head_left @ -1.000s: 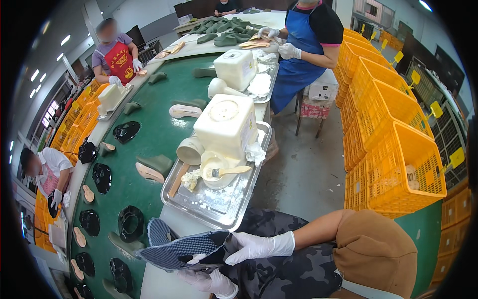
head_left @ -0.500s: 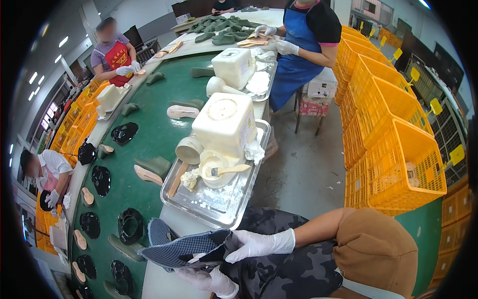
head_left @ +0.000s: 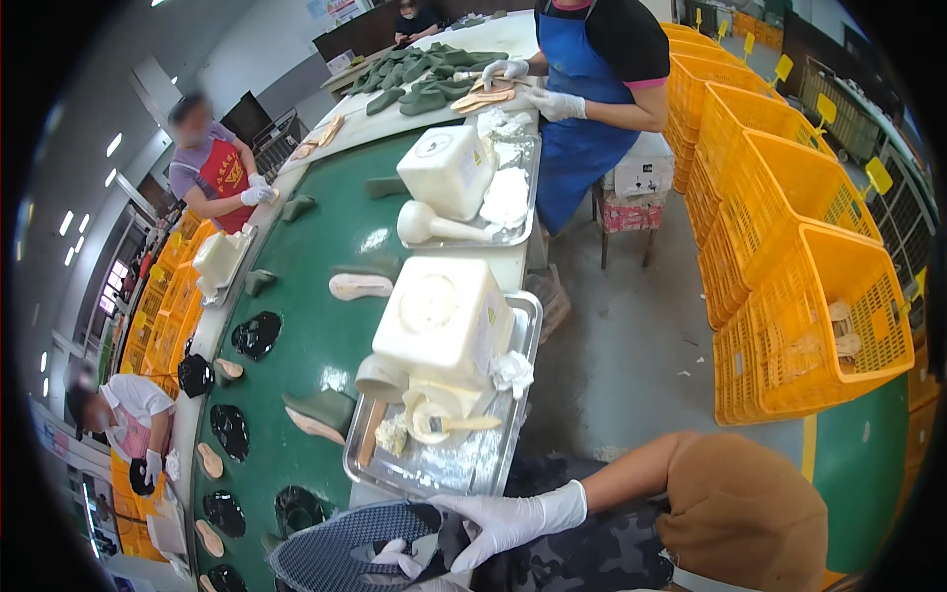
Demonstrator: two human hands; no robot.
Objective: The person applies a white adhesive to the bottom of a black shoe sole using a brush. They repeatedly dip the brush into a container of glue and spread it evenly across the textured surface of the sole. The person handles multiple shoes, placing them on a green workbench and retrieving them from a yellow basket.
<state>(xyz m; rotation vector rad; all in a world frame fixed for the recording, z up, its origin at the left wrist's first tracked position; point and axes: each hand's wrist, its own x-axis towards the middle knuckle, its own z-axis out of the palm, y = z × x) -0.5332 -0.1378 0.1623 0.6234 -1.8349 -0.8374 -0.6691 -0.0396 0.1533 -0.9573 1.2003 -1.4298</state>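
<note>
A blue-grey mesh shoe upper point(head_left: 330, 546) lies across both my gloved hands at the lower edge. My right hand point(head_left: 508, 523) grips its dark end from the right, the thumb apart from the fingers. Through the opening of the upper show white gloved fingers of my left hand point(head_left: 397, 559); the rest of that hand is mostly hidden below it. Just beyond stands a metal tray point(head_left: 434, 481) with a white square container point(head_left: 444, 321) lying in it. At the container's mouth rests a brush point(head_left: 464, 424) with a pale wooden handle.
A green conveyor belt point(head_left: 296, 395) on my left carries black shoe uppers point(head_left: 230, 431), dark green shoe lasts point(head_left: 326, 407) and pale insoles point(head_left: 360, 286). Stacked yellow crates point(head_left: 779, 345) line the right side. A co-worker in a blue apron point(head_left: 589, 89) handles insoles ahead; others sit across the belt.
The upper has turned and sunk toward the lower edge, its broad mesh face now showing. My left hand has slipped mostly under it. The whole view has shifted a little.
</note>
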